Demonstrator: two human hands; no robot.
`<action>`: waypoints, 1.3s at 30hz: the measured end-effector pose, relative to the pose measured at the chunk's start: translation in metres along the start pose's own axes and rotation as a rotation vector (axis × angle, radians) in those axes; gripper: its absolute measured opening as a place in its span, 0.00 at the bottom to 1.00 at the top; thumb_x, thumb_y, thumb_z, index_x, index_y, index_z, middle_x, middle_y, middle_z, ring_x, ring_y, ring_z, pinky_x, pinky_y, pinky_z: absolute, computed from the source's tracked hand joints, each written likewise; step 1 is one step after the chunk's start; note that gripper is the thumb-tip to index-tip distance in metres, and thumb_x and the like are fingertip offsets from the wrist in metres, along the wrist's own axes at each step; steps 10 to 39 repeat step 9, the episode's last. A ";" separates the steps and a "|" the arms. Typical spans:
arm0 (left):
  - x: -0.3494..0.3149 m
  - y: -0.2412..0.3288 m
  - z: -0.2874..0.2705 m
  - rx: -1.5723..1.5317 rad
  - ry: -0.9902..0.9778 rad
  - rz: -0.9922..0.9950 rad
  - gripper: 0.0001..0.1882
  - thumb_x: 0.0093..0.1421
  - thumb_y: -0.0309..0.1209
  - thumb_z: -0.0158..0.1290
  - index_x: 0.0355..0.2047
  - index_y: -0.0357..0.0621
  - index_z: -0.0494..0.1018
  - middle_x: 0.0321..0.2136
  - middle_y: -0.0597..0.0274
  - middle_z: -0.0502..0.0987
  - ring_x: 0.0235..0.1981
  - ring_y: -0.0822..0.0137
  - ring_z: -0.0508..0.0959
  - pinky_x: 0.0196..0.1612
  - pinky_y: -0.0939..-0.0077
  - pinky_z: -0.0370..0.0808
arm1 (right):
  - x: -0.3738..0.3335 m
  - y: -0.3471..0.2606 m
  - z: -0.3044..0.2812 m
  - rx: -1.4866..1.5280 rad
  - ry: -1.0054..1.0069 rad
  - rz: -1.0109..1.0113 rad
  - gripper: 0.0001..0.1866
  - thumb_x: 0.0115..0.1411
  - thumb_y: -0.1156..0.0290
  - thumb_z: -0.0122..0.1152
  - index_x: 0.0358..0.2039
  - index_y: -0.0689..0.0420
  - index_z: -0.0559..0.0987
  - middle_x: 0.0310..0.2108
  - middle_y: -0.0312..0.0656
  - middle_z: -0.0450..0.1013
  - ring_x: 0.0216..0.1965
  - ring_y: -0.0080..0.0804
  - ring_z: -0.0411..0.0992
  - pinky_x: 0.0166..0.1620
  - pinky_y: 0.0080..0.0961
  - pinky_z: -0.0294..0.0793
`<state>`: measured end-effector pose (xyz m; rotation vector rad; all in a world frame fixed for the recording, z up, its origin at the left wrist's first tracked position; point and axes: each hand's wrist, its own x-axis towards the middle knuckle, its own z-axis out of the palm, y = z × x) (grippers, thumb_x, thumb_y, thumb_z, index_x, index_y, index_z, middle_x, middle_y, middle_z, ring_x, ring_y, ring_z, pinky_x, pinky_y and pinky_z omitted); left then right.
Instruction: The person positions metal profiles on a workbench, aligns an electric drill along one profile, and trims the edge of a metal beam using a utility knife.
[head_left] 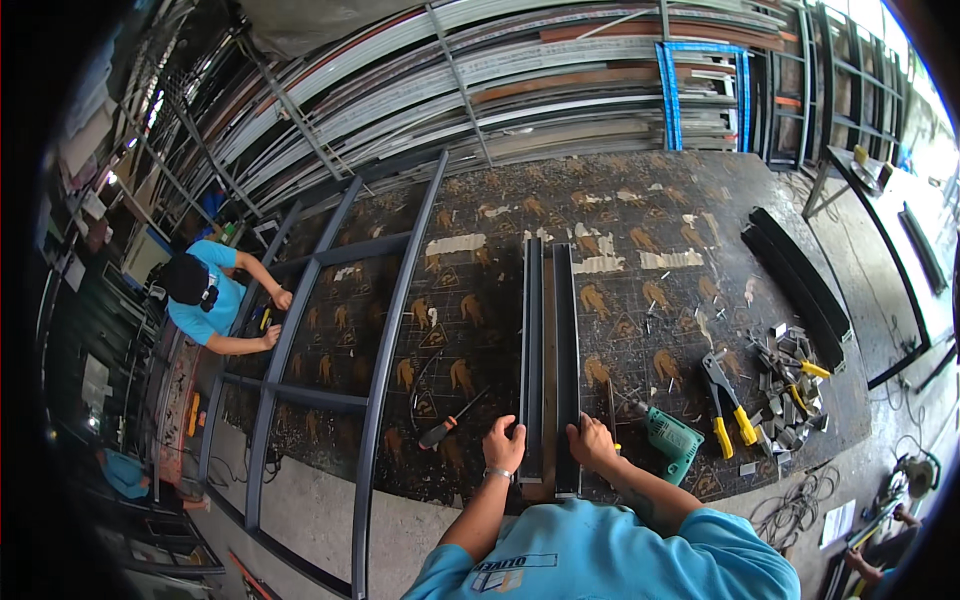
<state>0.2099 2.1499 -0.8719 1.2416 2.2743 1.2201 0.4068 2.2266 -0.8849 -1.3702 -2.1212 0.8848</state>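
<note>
Two dark grey metal profiles, a left one [533, 370] and a right one [566, 360], lie side by side on the worktable, pointing away from me with a narrow gap between them. My left hand [503, 446] is closed at the near end of the left profile, its fingers curled against the outer edge. At the right profile's near end, my right hand [594, 443] grips the outer side, thumb on top; some of its fingers are hidden. A screwdriver [450, 421] lies left of my left hand. Right of my right hand rests a green power drill [668, 440].
A large grey metal frame [385, 330] lies across the table's left. A co-worker [205, 290] leans over it. Yellow-handled riveter [728, 405], small metal brackets [785, 400] and dark curved-looking profiles [795, 280] are at right. Stacked metal bars [540, 75] fill the back rack.
</note>
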 end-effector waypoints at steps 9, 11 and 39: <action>0.070 0.065 -0.054 -0.094 0.120 0.454 0.13 0.60 0.33 0.59 0.43 0.41 0.78 0.45 0.52 0.81 0.49 0.55 0.80 0.48 0.71 0.77 | 0.021 -0.040 -0.082 0.070 0.054 -0.029 0.16 0.64 0.63 0.55 0.26 0.63 0.74 0.23 0.61 0.73 0.30 0.63 0.74 0.31 0.50 0.72; 0.070 0.065 -0.054 -0.094 0.120 0.454 0.13 0.60 0.33 0.59 0.43 0.41 0.78 0.45 0.52 0.81 0.49 0.55 0.80 0.48 0.71 0.77 | 0.021 -0.040 -0.082 0.070 0.054 -0.029 0.16 0.64 0.63 0.55 0.26 0.63 0.74 0.23 0.61 0.73 0.30 0.63 0.74 0.31 0.50 0.72; 0.070 0.065 -0.054 -0.094 0.120 0.454 0.13 0.60 0.33 0.59 0.43 0.41 0.78 0.45 0.52 0.81 0.49 0.55 0.80 0.48 0.71 0.77 | 0.021 -0.040 -0.082 0.070 0.054 -0.029 0.16 0.64 0.63 0.55 0.26 0.63 0.74 0.23 0.61 0.73 0.30 0.63 0.74 0.31 0.50 0.72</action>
